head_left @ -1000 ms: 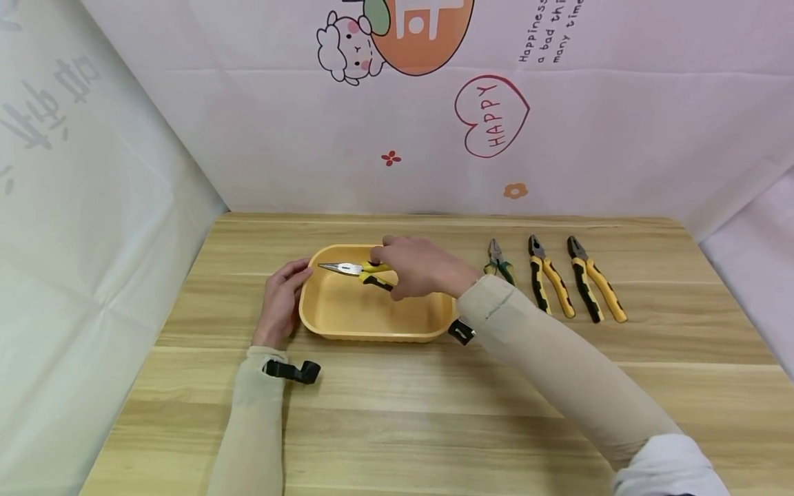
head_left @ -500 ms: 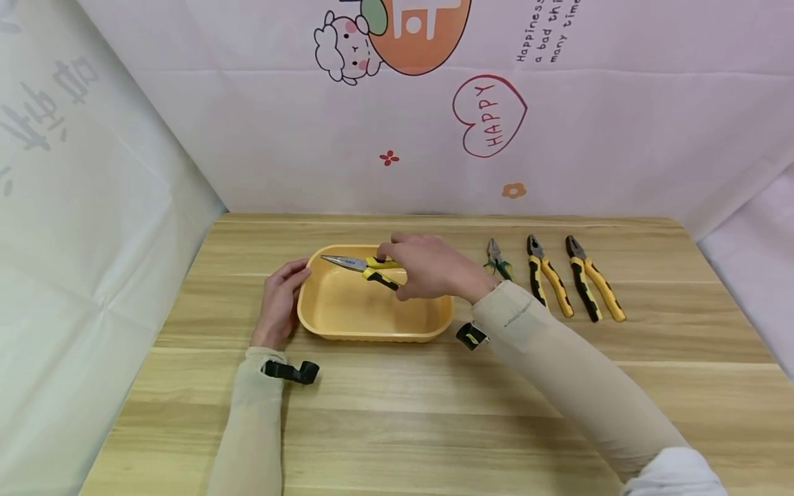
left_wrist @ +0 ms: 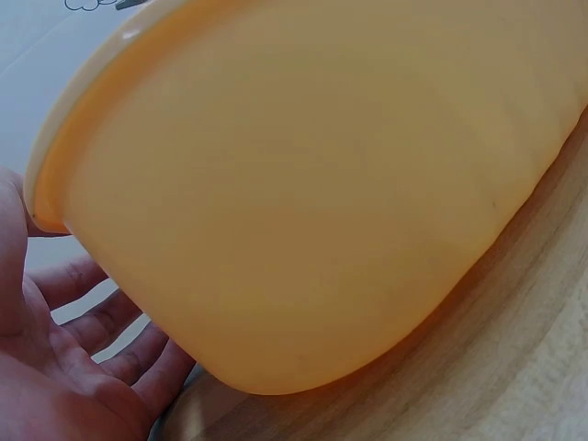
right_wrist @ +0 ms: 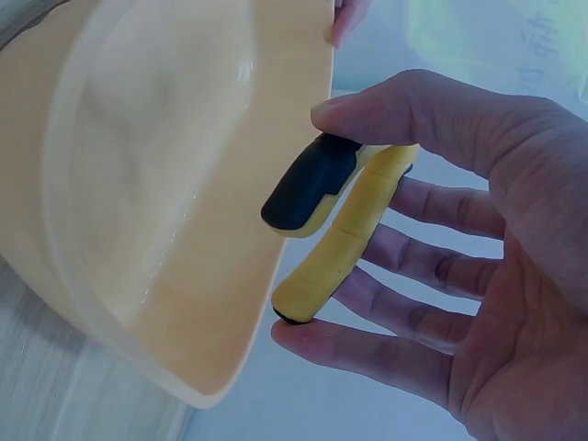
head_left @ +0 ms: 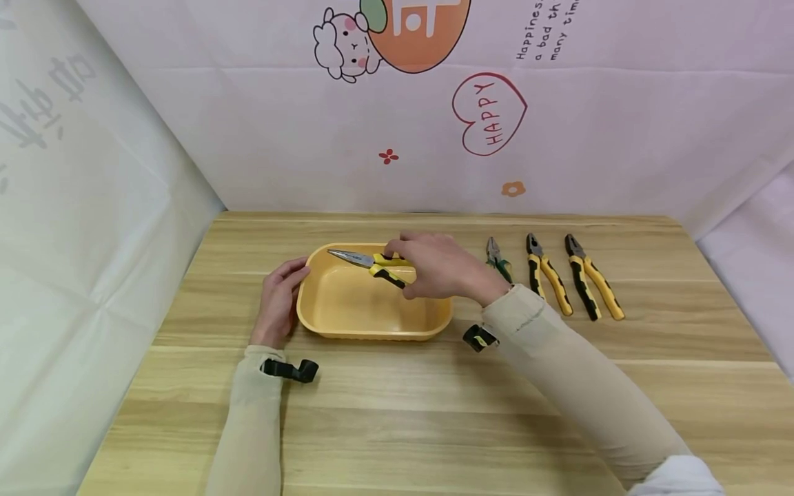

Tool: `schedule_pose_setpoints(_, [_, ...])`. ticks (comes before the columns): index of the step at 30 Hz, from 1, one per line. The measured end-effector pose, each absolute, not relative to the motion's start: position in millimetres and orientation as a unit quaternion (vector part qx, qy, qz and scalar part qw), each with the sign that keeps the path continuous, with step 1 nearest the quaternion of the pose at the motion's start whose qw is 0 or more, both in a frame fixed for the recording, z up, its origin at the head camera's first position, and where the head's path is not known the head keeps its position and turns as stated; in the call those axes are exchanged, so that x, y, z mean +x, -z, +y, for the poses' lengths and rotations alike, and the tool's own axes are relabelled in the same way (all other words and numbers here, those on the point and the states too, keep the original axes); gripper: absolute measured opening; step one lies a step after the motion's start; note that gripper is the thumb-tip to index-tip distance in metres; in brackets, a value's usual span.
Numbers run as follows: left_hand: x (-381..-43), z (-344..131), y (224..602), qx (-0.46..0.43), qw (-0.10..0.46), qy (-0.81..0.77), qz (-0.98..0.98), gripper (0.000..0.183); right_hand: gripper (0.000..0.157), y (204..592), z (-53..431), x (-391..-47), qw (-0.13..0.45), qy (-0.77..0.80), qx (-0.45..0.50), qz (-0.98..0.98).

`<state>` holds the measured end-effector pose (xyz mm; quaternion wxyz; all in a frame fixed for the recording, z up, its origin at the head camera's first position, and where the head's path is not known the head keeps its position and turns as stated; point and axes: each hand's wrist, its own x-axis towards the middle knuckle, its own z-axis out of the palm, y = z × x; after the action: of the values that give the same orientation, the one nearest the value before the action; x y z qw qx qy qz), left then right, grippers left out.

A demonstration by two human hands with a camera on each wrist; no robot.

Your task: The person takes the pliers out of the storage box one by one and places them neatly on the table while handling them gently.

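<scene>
My right hand [head_left: 443, 265] pinches a pair of needle-nose pliers [head_left: 362, 259] by its yellow-and-black handles, thumb against fingers. The pliers hang over the yellow plastic basin [head_left: 372, 334], with the pointed metal nose towards the left. In the right wrist view the two handles [right_wrist: 344, 234] stand slightly apart within my hand. My left hand [head_left: 277, 303] rests against the outside of the basin's left end. The left wrist view shows its fingers [left_wrist: 110, 317] stretched along the basin wall, below the rim [left_wrist: 55, 156]. No other thing shows inside the basin.
Three more pliers lie in a row right of the basin: a smaller green-handled pair [head_left: 494, 258], partly hidden by my right arm, and two yellow-and-black pairs [head_left: 554, 279], [head_left: 592, 282]. White printed cloth [head_left: 248, 138] stands behind and left of the wooden table [head_left: 384, 427].
My right hand has moved a little to the right and slightly up with the needle-nose pliers. The left hand and the basin have stayed in place.
</scene>
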<state>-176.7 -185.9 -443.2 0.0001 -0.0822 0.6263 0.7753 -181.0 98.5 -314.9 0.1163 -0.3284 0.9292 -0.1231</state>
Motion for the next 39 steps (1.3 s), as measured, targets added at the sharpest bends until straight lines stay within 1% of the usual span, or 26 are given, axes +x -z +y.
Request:
schedule_pose_setpoints(20, [-177, -186, 443, -0.087, -0.001, -0.777, 0.624, 0.034, 0.064, 316, 129, -176, 0.104, 0.134, -0.302, 0.938])
schedule_pose_setpoints(39, [-177, -186, 444, -0.080, -0.002, -0.773, 0.629, 0.037, 0.062, 317, 162, -175, 0.096, 0.133, -0.270, 0.949])
